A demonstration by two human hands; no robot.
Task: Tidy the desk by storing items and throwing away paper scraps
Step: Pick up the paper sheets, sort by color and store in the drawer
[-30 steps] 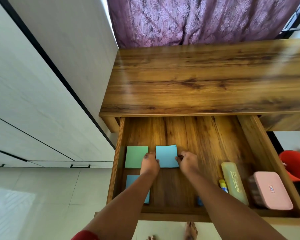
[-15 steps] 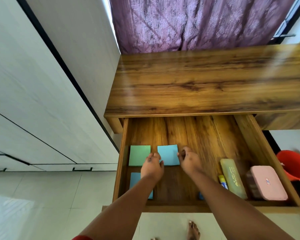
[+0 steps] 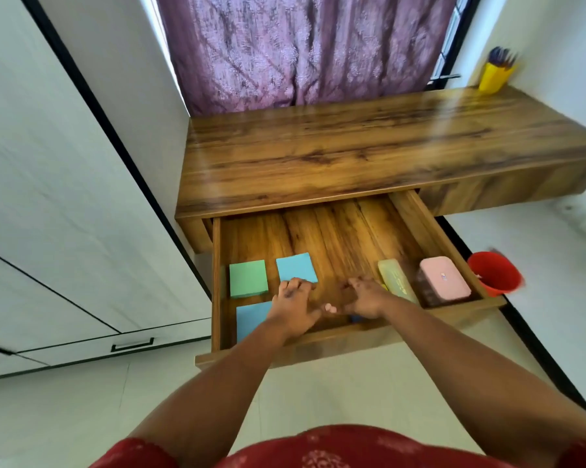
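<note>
Drawer (image 3: 410, 211) stood pulled out from under the desk (image 3: 352, 153), both of glossy, strongly grained brown wood. Both hands were inside it, palms down, near the front wall. Left hand (image 3: 293, 307) lay spread, fingertips touching the near edge of the upper blue pad (image 3: 295, 266); nothing was pinched or lifted, so the contact read as a nudge to square the pad rather than a hold. Right hand (image 3: 364, 298) was loosely curled over bare drawer floor just beside the left, apparently holding nothing, though the underside of the palm was hidden. Three square sticky-note pads, matte paper with crisp edges, lay flat at the left: the green pad (image 3: 248, 278) next to the upper blue one, and a second blue pad (image 3: 252, 319) in front of the green, partly covered by the left wrist. They sat in a loose grid, likely so each colour stayed visible and nothing stacked. At the right, a long rounded yellow-green case (image 3: 394, 282) lay beside a pink-lidded box (image 3: 444, 282) with a dark base, both smooth plastic, pushed against the side wall to keep the middle free. A red bucket (image 3: 494, 273) stood on the floor right of the drawer, probably for scraps. A yellow cup (image 3: 492, 77) of pens stood on the desk's far right corner. Judgement: storing was nearly finished.
</note>
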